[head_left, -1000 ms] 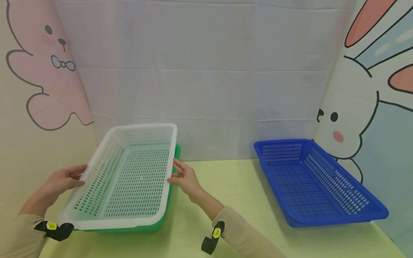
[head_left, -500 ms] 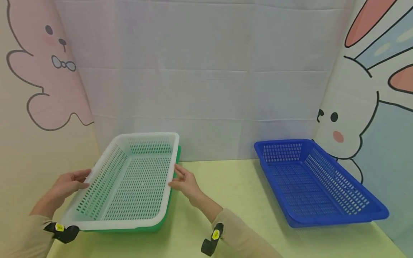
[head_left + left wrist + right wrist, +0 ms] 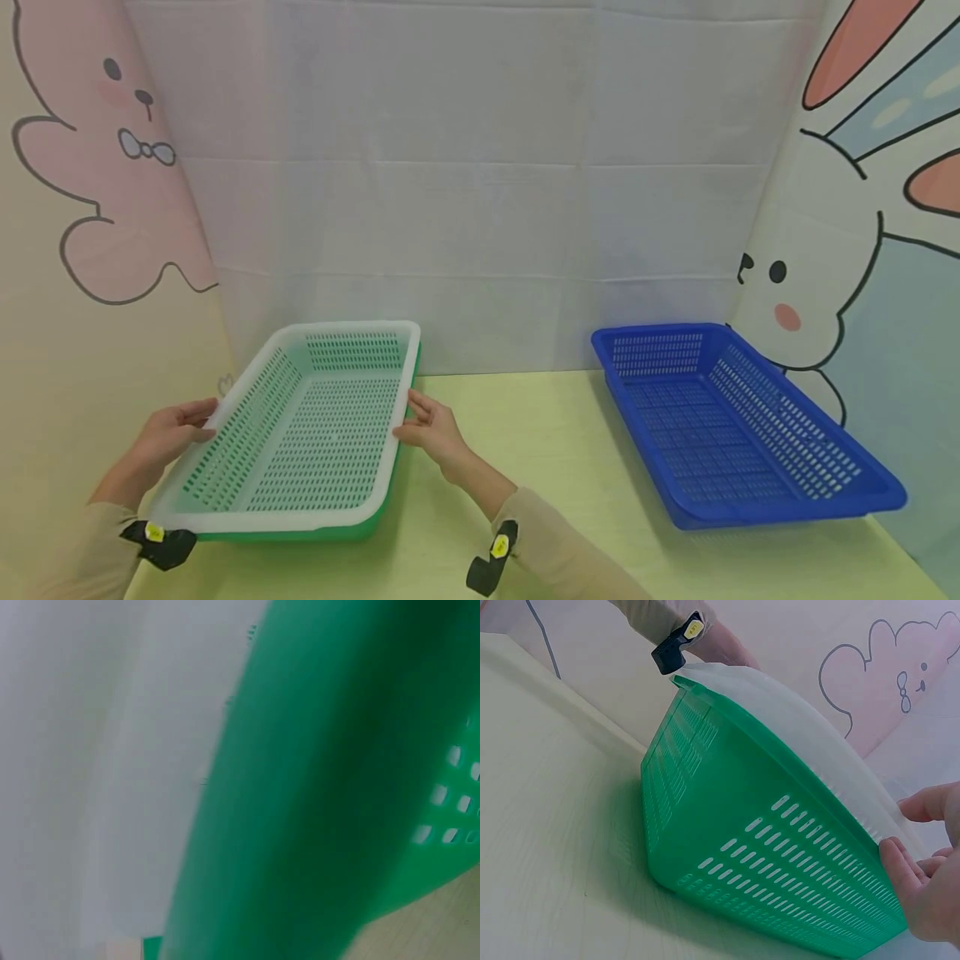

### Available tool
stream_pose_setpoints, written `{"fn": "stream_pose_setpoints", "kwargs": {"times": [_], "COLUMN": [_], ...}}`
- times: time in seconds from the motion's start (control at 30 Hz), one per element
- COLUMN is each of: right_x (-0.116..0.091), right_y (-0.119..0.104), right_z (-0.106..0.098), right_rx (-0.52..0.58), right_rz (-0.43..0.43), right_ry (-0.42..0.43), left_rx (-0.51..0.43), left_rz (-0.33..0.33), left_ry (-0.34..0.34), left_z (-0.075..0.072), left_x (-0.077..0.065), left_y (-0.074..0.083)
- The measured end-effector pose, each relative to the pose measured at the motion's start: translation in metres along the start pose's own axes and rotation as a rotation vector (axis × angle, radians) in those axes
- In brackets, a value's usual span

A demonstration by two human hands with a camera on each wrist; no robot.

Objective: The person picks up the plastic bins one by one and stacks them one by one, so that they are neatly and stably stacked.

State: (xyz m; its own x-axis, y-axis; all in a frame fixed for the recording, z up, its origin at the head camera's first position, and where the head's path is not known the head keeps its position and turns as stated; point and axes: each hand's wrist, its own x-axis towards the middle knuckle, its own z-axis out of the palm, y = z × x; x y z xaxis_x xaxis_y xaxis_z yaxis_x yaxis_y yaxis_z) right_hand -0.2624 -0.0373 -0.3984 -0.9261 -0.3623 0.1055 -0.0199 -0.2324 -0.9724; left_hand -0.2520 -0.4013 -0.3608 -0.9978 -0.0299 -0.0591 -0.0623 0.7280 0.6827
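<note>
A white perforated plastic basket [image 3: 281, 522] sits nested in a green basket [image 3: 362, 529] on the left of the table. My left hand [image 3: 167, 440] pinches the white basket's left rim. On the opposite side, my right hand [image 3: 435, 433] holds the right rim between thumb and fingers. From the right wrist view, the white rim stands a little above the green basket [image 3: 679, 817], and the right fingertips [image 3: 896, 859] lie close to the green edge. Both rims fill the left wrist view, where the left hand is mostly hidden.
A blue perforated basket [image 3: 787, 507] stands on the right side of the pale yellow-green table [image 3: 510, 417]. White cloth [image 3: 480, 217] hangs behind the table, with cartoon-printed panels [image 3: 810, 283] at both sides.
The white basket has sunk lower into the green one, its far edge coming down most. My left hand has moved right and slightly down with its rim; the right hand has dropped slightly.
</note>
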Motion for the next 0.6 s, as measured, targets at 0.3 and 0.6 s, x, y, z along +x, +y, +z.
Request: {"fn": "stream_pose_setpoints", "kwargs": {"times": [0.3, 0.6], "right_x": [-0.001, -0.003], "right_y": [0.002, 0.004], "right_z": [0.0, -0.001], "right_rx": [0.0, -0.154], "right_rz": [0.021, -0.017], "right_ry": [0.012, 0.1], "left_rx": [-0.031, -0.071], "left_rz": [-0.022, 0.047], "left_ry": [-0.016, 0.019], "left_z": [0.002, -0.002], "left_x": [0.003, 0.007], "left_y": [-0.008, -0.03]}}
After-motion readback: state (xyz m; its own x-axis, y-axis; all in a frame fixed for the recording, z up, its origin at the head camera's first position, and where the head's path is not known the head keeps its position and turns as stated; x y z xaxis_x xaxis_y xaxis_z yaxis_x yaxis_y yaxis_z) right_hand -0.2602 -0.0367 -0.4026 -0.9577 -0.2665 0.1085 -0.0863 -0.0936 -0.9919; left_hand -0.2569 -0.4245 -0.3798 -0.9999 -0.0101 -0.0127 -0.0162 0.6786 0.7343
